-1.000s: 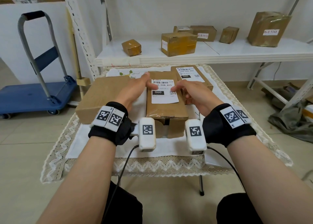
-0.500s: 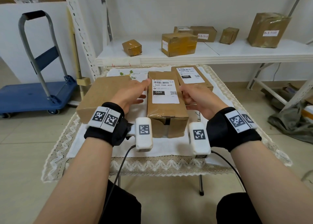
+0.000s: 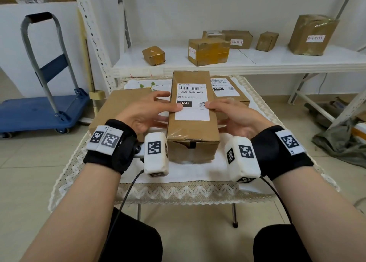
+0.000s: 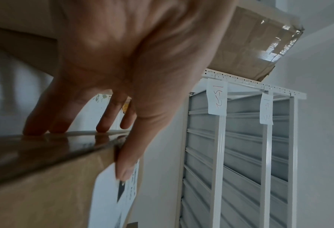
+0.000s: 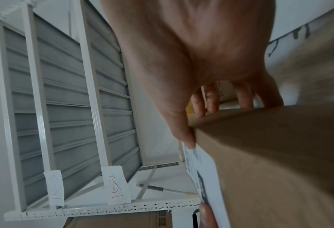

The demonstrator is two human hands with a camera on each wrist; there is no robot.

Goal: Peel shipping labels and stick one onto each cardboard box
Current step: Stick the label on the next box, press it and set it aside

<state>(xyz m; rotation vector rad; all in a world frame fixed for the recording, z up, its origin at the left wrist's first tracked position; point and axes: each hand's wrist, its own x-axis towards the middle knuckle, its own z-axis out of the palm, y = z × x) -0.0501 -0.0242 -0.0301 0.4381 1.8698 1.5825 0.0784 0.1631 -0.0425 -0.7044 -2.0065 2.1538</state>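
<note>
A long cardboard box [image 3: 191,129] with a white shipping label [image 3: 191,101] on its top face is held up off the table, tilted toward me. My left hand [image 3: 146,111] grips its left side, thumb on the label's edge, fingers [image 4: 64,123] against the side face. My right hand [image 3: 233,113] grips the right side, thumb [image 5: 183,132] at the label's edge [image 5: 203,174]. A plain box [image 3: 118,107] lies left on the table. Another labelled box [image 3: 229,91] lies behind on the right.
The small table [image 3: 178,188] has a lace-edged cloth. Behind it a white shelf [image 3: 257,61] carries several taped parcels. A blue hand cart [image 3: 39,111] stands at the left. Grey cloth and clutter [image 3: 340,141] lie on the floor at the right.
Both hands left the label's face, moved to the box's sides and took hold. The box has risen off the table toward me.
</note>
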